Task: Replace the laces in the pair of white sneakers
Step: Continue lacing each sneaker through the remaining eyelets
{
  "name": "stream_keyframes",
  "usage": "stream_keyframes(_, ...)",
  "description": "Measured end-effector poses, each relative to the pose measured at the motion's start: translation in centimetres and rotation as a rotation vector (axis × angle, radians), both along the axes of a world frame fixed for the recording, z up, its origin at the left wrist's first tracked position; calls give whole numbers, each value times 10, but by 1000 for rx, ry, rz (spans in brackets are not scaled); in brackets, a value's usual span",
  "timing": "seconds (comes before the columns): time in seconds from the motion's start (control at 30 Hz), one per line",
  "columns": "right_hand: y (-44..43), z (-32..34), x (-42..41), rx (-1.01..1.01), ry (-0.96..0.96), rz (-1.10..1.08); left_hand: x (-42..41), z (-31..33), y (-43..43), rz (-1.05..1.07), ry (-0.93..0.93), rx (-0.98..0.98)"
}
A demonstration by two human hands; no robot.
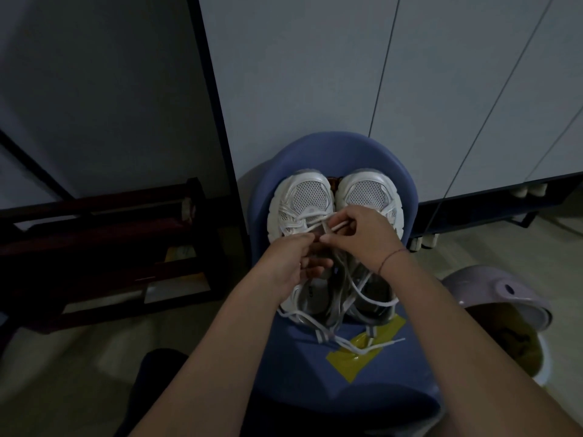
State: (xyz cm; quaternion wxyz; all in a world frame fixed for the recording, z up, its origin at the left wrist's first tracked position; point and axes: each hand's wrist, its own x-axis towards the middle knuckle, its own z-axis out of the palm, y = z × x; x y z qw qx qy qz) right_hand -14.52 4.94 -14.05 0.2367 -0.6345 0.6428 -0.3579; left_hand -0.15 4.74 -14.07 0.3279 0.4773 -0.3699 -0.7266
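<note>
Two white sneakers stand side by side, toes away from me, on a blue chair seat. The left sneaker has a white lace threaded through its lowest eyelets. My left hand grips the left sneaker's tongue area, fingers curled over it. My right hand pinches a lace end above the left sneaker's eyelets. The right sneaker lies partly under my right hand. Loose lace ends trail over the heels onto the seat.
Yellow tape is stuck on the seat near the front. A white cabinet stands right behind the chair. A dark wooden rack is on the left. A purple lidded bin sits at the right.
</note>
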Motion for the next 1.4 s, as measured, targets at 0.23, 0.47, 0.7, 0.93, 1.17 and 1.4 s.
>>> stream_keyframes(0.23,6,8,-3,36,-3,-10,-5,-2,-5,6,-126,-44)
stream_keyframes(0.47,6,5,-8,33,-60,-33,-15,-11,0,78,-171,-148)
stream_keyframes(0.7,10,-2,4,-145,382,-173,-13,-9,7,102,-131,-168)
stream_keyframes(0.93,9,-3,-4,-42,320,-118,14,-5,13,-178,-426,-310)
stream_keyframes(1.17,14,-2,-3,-38,244,-131,39,4,34,-1056,-658,-337)
stream_keyframes(1.4,15,-2,-4,-37,233,-101,32,5,31,-181,-503,-429)
